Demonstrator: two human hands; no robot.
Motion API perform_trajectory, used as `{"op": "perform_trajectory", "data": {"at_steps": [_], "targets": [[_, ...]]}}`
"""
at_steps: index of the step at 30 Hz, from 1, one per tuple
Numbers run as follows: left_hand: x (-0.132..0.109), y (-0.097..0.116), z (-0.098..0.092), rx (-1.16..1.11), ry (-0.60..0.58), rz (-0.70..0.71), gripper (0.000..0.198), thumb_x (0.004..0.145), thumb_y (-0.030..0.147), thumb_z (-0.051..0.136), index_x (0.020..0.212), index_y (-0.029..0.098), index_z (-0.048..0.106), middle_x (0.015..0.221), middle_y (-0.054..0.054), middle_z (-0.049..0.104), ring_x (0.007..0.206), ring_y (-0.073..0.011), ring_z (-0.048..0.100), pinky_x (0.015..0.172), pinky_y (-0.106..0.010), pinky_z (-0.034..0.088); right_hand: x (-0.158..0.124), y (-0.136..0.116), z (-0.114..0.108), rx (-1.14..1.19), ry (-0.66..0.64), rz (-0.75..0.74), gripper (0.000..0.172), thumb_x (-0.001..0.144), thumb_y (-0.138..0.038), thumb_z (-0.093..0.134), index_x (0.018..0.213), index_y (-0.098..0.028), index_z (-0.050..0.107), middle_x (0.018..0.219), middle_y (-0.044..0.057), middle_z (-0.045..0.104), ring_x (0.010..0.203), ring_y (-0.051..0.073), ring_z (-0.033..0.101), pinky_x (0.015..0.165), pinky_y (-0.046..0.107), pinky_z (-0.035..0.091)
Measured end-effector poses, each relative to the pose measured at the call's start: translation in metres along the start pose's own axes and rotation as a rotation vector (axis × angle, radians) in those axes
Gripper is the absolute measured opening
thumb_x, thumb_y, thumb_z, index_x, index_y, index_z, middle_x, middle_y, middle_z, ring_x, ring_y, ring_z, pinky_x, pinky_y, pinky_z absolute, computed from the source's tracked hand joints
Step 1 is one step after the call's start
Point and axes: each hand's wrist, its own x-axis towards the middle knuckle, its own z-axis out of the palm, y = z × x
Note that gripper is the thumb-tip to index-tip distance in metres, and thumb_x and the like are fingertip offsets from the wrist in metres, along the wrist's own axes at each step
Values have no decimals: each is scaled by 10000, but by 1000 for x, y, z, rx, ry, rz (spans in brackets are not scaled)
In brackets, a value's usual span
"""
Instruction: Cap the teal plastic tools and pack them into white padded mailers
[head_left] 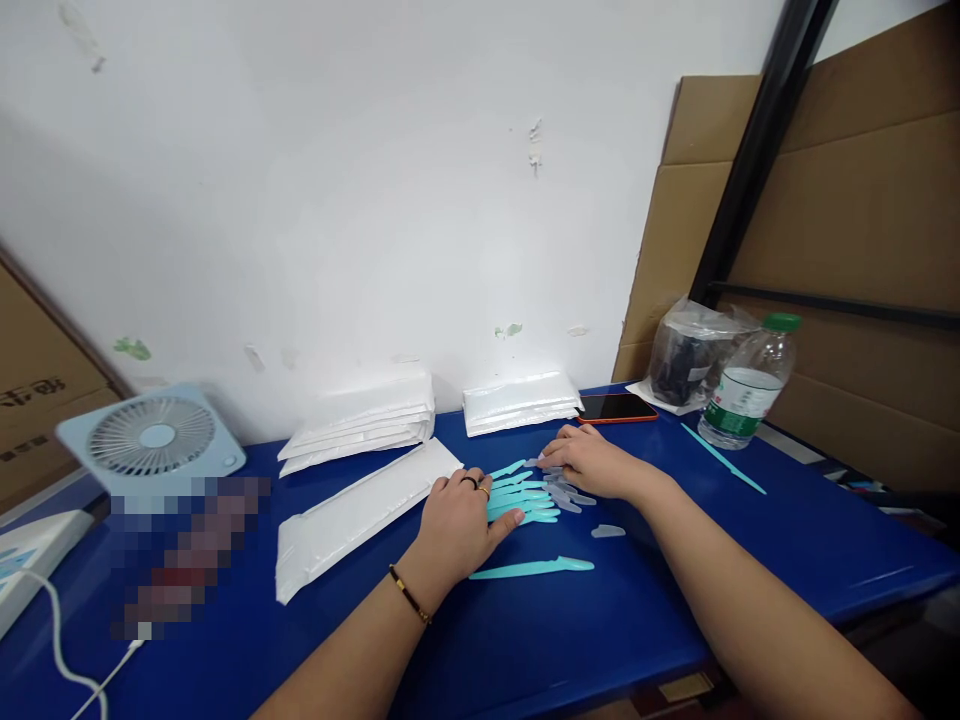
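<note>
Turquoise eyebrow razors (525,498) lie side by side in a row on the blue table. Over their handle ends rests my left hand (456,520), with the row held between its thumb and curled fingers. My right hand (592,462) is at the far end of the row, its fingertips pinched on a small clear cap (532,462). Several more translucent caps (568,498) are scattered below that hand, and one loose cap (608,531) lies nearer to me. A single eyebrow razor (534,568) lies apart in front of the row.
White packets (360,425) are stacked by the wall, with another stack (521,402) to their right. One long packet (360,515) lies left of my left hand. Around the table stand a fan (157,440), a phone (619,408), a water bottle (742,395) and another razor (724,459).
</note>
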Motion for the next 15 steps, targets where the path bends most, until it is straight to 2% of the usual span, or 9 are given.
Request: {"op": "perform_trajectory", "data": {"at_steps": [5,9,12,15], "targets": [[4,-6,-2,-10,-34,1,703,838,648,177,1188,165,549,1135,-122,570,1073,-272,484,896,-390,351,1,6,5,4,0,-2,492,728,-62,416,1112,-288,623,1168,13,613,996,250,468,826,399,297],[7,-12,-1,-35,-50,40,660,862,608,187,1208,163,530,1169,-116,564,1066,-253,502,904,-364,355,3,11,10,31,-16,-8,517,719,-50,411,1119,-312,607,1201,-9,592,1072,246,455,865,413,276],[9,-18,0,-34,-45,89,556,895,527,222,1186,183,547,1213,-94,547,1101,-236,482,912,-344,347,4,10,11,48,-12,-3,523,729,-46,393,1134,-315,586,1204,-3,587,1139,250,425,900,435,248],[13,-24,1,-11,-33,98,383,908,388,313,1103,222,597,1150,-60,591,1063,-220,499,868,-338,361,8,6,10,57,37,5,422,792,-100,394,1114,-291,589,1128,33,622,1120,242,449,894,422,262]]}}
